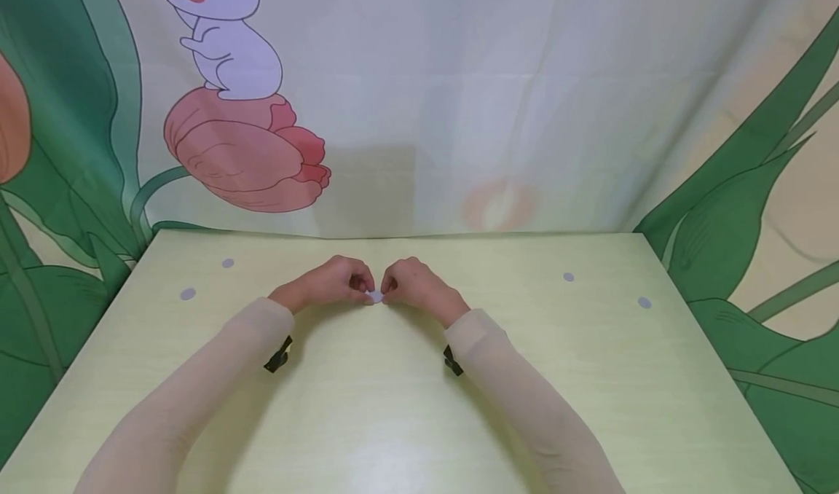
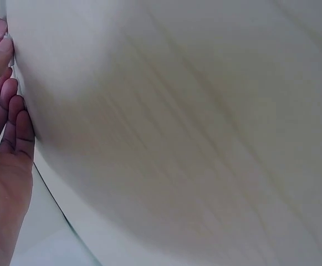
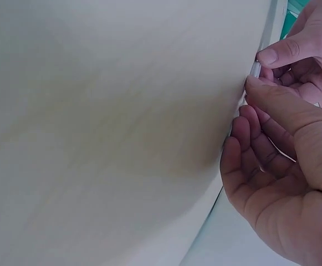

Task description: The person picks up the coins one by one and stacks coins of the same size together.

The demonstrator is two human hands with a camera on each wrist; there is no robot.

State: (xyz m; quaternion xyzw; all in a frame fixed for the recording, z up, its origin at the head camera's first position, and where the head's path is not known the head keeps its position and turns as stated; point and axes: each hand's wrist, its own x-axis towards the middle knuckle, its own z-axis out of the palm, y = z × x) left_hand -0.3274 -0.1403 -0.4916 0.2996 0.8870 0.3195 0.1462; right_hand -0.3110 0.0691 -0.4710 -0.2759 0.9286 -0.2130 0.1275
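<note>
A small pale round disc (image 1: pixel 376 297) lies between the fingertips of both hands, over the back middle of the table. My left hand (image 1: pixel 336 281) pinches its left edge, while my right hand (image 1: pixel 417 287) pinches the right edge. From the right wrist, a thin pale edge of the disc (image 3: pixel 255 68) shows between the two thumbs. There the right hand's other fingers (image 3: pixel 266 147) curl loosely beside the table surface. In the left wrist view, the left hand (image 2: pixel 4 177) is at the left border, and the disc is mostly hidden by fingers.
On the light wooden table (image 1: pixel 393 406), two pale round spots (image 1: pixel 188 294) lie at the back left. Two similar spots, one nearer (image 1: pixel 568 277) and one farther out (image 1: pixel 644 302), are at the right. A printed curtain (image 1: pixel 446 100) hangs along the back edge.
</note>
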